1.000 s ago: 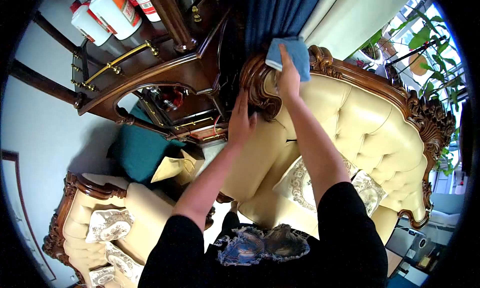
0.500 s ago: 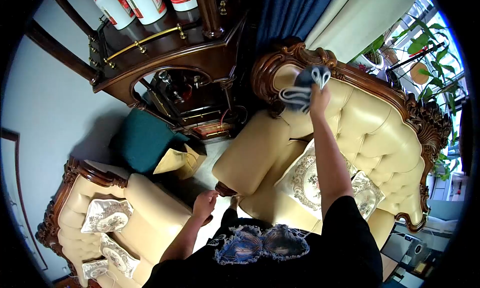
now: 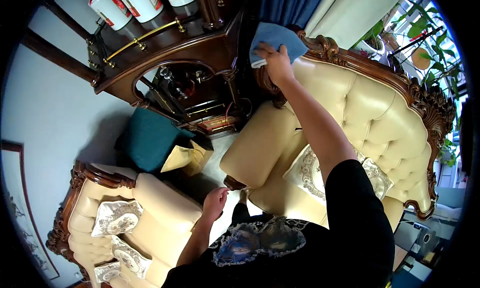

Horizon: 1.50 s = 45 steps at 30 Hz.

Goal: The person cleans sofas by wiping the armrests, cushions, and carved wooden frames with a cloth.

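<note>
My right hand [image 3: 276, 63] is stretched out at the far end of the cream leather sofa [image 3: 345, 100]. It holds a folded blue cloth [image 3: 280, 36] against the carved wooden frame [image 3: 325, 49] at the sofa's corner. The cloth hides the wood beneath it, and a pale edge shows under my fingers. Low in front of my body, my left hand [image 3: 215, 203] has its fingers curled in, with nothing seen in them. It is near the front of the sofa's arm [image 3: 255, 148].
A dark wooden cabinet [image 3: 165, 48] with a brass rail and white bottles [image 3: 137, 3] stands left of the cloth. Below it are a teal cushioned seat [image 3: 150, 138] and a paper bag [image 3: 185, 159]. A second sofa [image 3: 160, 200] stands at lower left. Plants [image 3: 435, 53] are by the window.
My right hand has moved left and farther away, from above the sofa back to its carved corner. The cloth, folded in the air before, now lies against the wood. The view has shifted slightly.
</note>
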### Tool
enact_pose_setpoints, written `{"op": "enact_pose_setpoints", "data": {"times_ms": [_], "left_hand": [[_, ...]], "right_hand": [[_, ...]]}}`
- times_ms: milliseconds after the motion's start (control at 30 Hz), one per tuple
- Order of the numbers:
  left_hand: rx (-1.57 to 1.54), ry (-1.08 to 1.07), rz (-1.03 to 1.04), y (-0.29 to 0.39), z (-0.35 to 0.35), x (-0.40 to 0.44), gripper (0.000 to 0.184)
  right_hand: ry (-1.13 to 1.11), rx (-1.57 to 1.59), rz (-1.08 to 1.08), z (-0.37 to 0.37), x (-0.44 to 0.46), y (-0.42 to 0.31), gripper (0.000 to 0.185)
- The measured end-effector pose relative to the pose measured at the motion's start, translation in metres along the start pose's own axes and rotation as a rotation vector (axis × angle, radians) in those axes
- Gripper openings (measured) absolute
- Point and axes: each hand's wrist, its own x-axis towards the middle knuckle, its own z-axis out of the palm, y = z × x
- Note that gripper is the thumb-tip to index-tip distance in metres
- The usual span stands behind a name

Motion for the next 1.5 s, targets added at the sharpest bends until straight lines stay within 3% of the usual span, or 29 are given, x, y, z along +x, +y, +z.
{"op": "enact_pose_setpoints", "data": {"times_ms": [100, 233, 333, 500, 567, 633, 700, 733, 767, 833, 867, 1000, 1067, 1200, 1267, 1333, 1400, 1500], "left_hand": [[0.093, -0.067, 0.011, -0.025, 0.006, -0.012, 0.017], [0.044, -0.082, -0.028, -0.013, 0.000, -0.011, 0.018], [0.103, -0.107, -0.053, -0.007, -0.006, -0.006, 0.017], [0.123, -0.056, 0.005, -0.022, -0.008, -0.010, 0.016], [0.114, -0.057, -0.024, -0.023, -0.012, -0.013, 0.016], [0.126, -0.055, -0.036, -0.026, -0.013, -0.019, 0.015], [0.116, -0.080, -0.078, -0.029, -0.012, -0.025, 0.016], [0.097, -0.098, -0.121, -0.030, -0.009, -0.031, 0.016], [0.098, -0.106, -0.124, -0.033, -0.005, -0.036, 0.016], [0.206, -0.123, -0.045, -0.041, -0.003, -0.039, 0.015], [0.171, -0.141, -0.073, -0.042, -0.002, -0.040, 0.015], [0.109, -0.176, -0.111, -0.045, 0.004, -0.040, 0.018], [0.114, -0.189, -0.102, -0.039, 0.008, -0.036, 0.021], [0.230, -0.278, 0.034, -0.008, 0.017, 0.007, 0.023], [0.288, -0.331, 0.073, 0.027, 0.018, 0.044, 0.024], [0.357, -0.224, 0.296, 0.042, 0.027, 0.085, 0.025], [0.378, -0.180, 0.333, 0.073, 0.031, 0.129, 0.028], [0.271, 0.034, 0.531, 0.147, 0.030, 0.188, 0.039]], "right_hand": [[-0.139, 0.000, -0.211, 0.021, -0.039, -0.007, 0.044], [-0.177, 0.078, -0.189, 0.032, -0.073, -0.013, 0.042], [-0.387, 0.081, -0.197, 0.054, -0.096, 0.007, 0.047], [-0.490, 0.093, -0.137, 0.066, -0.118, 0.041, 0.040], [-0.621, -0.104, -0.179, 0.073, -0.124, 0.059, 0.042], [-0.652, -0.098, -0.149, 0.084, -0.130, 0.072, 0.042], [-0.512, 0.140, 0.015, 0.096, -0.142, 0.080, 0.045], [-0.641, 0.115, 0.114, 0.073, -0.137, 0.061, 0.049], [-0.646, 0.118, 0.121, 0.093, -0.150, 0.070, 0.049], [-0.585, 0.411, 0.382, 0.145, -0.180, 0.084, 0.049], [-0.606, 0.414, 0.336, 0.158, -0.199, 0.093, 0.046], [-0.433, 0.717, 0.592, 0.140, -0.263, 0.087, 0.042], [-0.389, 0.947, 1.076, 0.112, -0.281, 0.083, 0.034], [-0.178, 1.170, 1.248, 0.055, -0.321, 0.060, 0.026], [0.057, 1.438, 1.337, 0.045, -0.345, 0.053, 0.025], [-0.085, 1.445, 1.418, 0.042, -0.374, 0.061, 0.025], [-0.170, 1.642, 1.669, 0.038, -0.390, 0.055, 0.018], [-0.232, 1.679, 1.786, 0.047, -0.427, 0.047, 0.015]]}}
